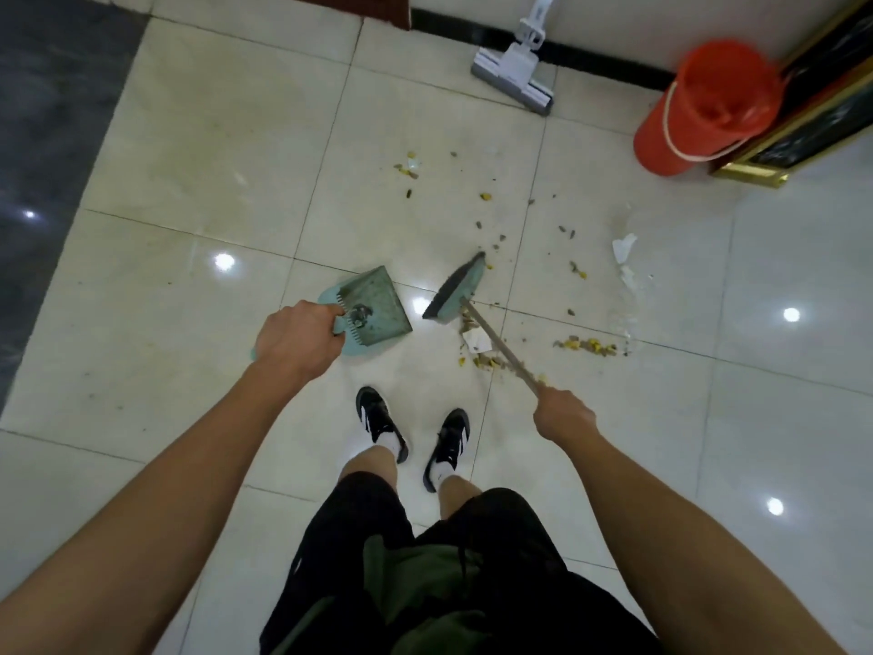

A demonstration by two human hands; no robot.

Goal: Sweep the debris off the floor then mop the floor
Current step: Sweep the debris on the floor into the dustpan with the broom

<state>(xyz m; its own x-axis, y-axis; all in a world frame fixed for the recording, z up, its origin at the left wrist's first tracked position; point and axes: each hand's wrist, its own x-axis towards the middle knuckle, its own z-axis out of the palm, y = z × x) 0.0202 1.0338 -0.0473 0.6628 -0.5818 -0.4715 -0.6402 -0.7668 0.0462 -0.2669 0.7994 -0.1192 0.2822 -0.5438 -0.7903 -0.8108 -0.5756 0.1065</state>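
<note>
arms: both bare, no sleeves in view | shorts (pixel 472 583): black, loose, knee-length | top: dark green hem hanging over the shorts | shoes (pixel 380 420): black trainers with white side markings | socks: white, showing at the ankles | wrists: no watch or bands

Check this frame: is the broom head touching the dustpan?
Apart. The head view shows bare tile between the broom head and the dustpan.
</note>
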